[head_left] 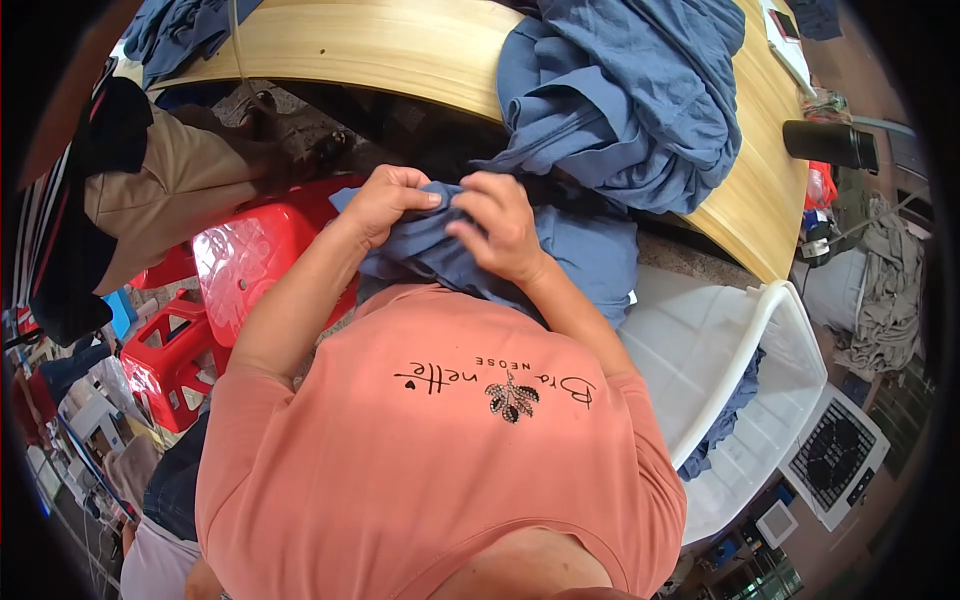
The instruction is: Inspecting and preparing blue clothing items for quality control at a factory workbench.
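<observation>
A blue cloth garment or fabric piece [590,245] lies bunched across my lap, its far part rising between my hands. My left hand [392,205] is closed, pinching a fold of it between thumb and fingers. Just right of that fold, my right hand [500,228] hovers close over the cloth with its fingers bent and apart; nothing shows between them. A larger heap of the same blue cloth [640,110] rests on the wooden table ahead and hangs over its edge toward my lap.
The curved wooden table [390,55] spans the far side. At my right stands a white plastic bin [715,385] with blue cloth inside. Red plastic stools [235,265] are at my left, beside a standing person in beige trousers [180,165]. A black cylinder [830,146] lies near the table's right edge.
</observation>
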The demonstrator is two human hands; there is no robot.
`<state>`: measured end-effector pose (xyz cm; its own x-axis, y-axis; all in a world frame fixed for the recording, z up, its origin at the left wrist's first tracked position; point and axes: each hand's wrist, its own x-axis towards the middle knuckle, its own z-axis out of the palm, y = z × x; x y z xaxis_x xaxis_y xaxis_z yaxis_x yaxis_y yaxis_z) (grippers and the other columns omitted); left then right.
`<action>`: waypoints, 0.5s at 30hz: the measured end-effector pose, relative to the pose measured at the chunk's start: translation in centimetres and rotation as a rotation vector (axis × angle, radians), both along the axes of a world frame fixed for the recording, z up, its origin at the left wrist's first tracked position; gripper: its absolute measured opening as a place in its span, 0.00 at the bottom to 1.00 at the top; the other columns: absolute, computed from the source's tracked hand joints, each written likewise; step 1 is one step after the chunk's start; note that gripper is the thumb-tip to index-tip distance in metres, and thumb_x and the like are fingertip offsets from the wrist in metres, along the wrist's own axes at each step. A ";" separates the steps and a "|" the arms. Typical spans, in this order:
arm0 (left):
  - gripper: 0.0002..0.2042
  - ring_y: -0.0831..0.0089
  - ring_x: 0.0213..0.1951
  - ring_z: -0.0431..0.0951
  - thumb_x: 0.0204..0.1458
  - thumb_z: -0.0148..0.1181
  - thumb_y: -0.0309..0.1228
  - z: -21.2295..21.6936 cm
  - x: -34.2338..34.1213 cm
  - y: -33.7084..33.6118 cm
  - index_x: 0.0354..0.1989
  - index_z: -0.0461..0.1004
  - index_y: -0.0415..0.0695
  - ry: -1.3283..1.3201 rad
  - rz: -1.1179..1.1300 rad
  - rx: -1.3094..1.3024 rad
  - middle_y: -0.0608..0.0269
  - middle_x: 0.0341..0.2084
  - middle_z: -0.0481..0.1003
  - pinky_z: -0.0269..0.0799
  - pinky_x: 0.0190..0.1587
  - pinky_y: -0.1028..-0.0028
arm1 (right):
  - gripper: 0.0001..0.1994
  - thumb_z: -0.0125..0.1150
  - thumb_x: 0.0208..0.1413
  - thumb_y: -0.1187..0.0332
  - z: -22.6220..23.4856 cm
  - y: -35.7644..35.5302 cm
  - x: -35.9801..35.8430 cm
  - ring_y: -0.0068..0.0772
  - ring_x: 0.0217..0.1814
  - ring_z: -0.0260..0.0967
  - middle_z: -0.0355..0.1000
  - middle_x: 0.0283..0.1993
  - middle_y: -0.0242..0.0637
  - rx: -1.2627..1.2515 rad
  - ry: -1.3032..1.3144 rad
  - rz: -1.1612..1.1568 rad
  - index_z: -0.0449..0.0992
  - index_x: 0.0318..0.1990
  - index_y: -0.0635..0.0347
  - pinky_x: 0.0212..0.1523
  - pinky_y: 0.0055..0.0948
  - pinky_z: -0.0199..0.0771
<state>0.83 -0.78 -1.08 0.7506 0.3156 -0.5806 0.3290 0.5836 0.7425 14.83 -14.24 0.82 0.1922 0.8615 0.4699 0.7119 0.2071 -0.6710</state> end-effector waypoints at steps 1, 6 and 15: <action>0.01 0.84 0.22 0.69 0.41 0.59 0.22 -0.3 -0.2 0.3 0.24 0.74 0.40 -0.008 0.035 -0.029 0.68 0.21 0.74 0.65 0.28 0.84 | 0.16 0.65 0.31 0.71 0.1 0.1 0.0 0.35 0.41 0.65 0.68 0.36 0.34 0.018 -0.033 0.127 0.73 0.34 0.55 0.42 0.34 0.60; 0.01 0.83 0.23 0.70 0.43 0.58 0.23 -0.7 0.2 0.8 0.25 0.73 0.39 0.009 0.090 -0.063 0.67 0.21 0.74 0.66 0.28 0.83 | 0.12 0.63 0.32 0.73 -2.4 1.1 -0.3 0.33 0.36 0.64 0.67 0.30 0.29 -0.031 -0.209 0.106 0.72 0.30 0.54 0.37 0.33 0.57; 0.08 0.82 0.20 0.62 0.30 0.61 0.21 -3.5 1.2 -0.4 0.13 0.67 0.43 0.024 0.050 0.306 0.72 0.13 0.65 0.63 0.23 0.76 | 0.06 0.53 0.37 0.71 -2.4 0.4 -0.2 0.38 0.31 0.63 0.64 0.26 0.37 -0.385 -0.459 0.259 0.67 0.27 0.56 0.35 0.41 0.55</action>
<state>2.04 -1.21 -4.55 0.7167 0.5146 -0.4707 0.3254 0.3503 0.8783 14.59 -13.85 -1.60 -0.1906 0.9762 0.1036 0.9031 0.2158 -0.3712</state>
